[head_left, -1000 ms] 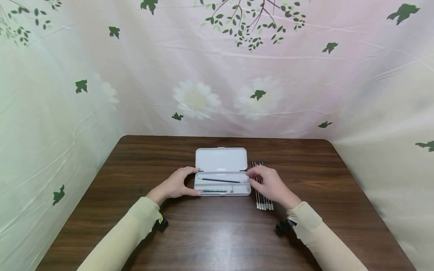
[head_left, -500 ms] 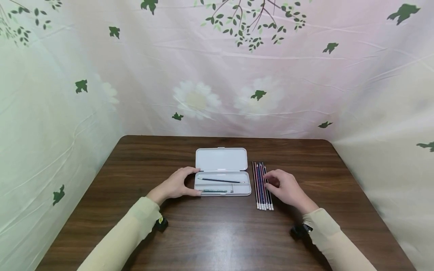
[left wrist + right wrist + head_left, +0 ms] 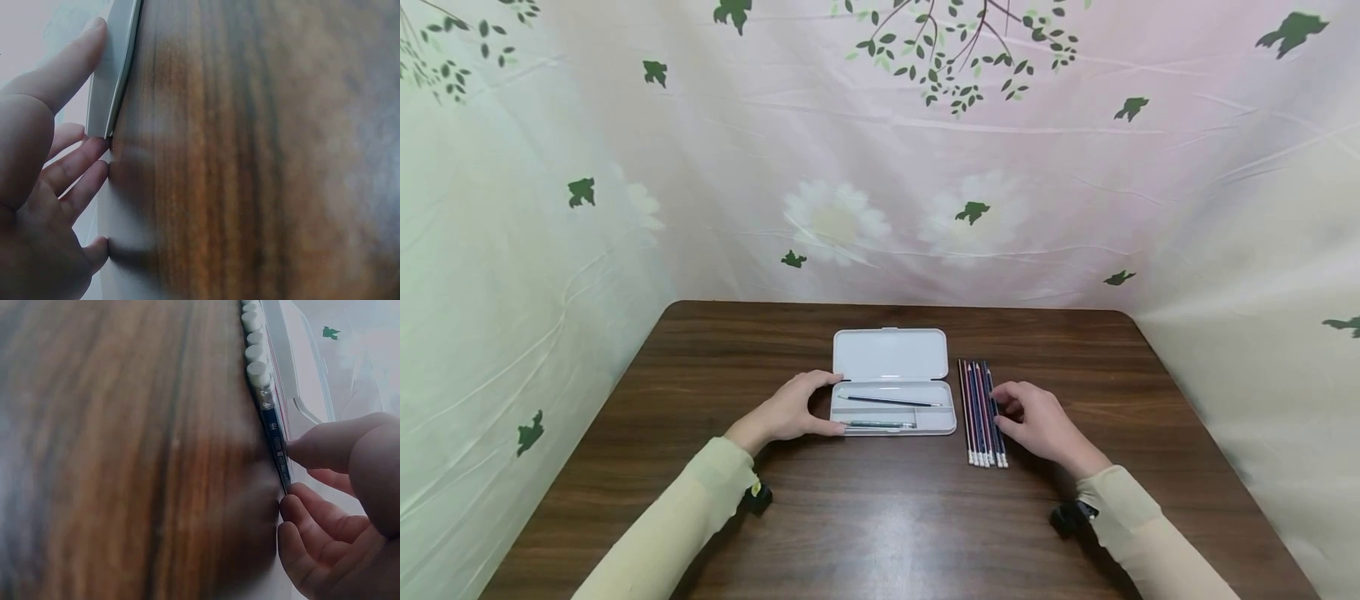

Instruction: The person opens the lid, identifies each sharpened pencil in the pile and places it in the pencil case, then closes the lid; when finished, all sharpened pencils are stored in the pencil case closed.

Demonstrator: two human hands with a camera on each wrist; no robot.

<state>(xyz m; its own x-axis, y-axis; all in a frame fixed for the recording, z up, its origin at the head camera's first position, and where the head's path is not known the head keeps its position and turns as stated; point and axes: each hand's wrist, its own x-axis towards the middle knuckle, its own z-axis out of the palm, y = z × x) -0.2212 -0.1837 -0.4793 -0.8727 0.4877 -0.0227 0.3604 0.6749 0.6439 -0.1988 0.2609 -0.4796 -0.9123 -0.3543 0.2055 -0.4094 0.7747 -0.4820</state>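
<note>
The right hand (image 3: 1037, 422), fingers and thumb curled, touches the end pencil (image 3: 274, 431) in a row of slim, white-erasered pencils (image 3: 977, 417); whether it pinches, I cannot tell. The left hand (image 3: 785, 410), fingers spread wide, touches the left end of a smooth white case (image 3: 935, 419) just beside the row, lid (image 3: 891, 354) folded back. A dark pencil (image 3: 889, 401) lies in the far compartment; a greenish piece (image 3: 878, 424) in the near one is hard to make out. Creased, flower-printed cloth (image 3: 887, 158) backs the wood-grained surface (image 3: 872, 517); pale sleeves (image 3: 662, 525) are cut off.
</note>
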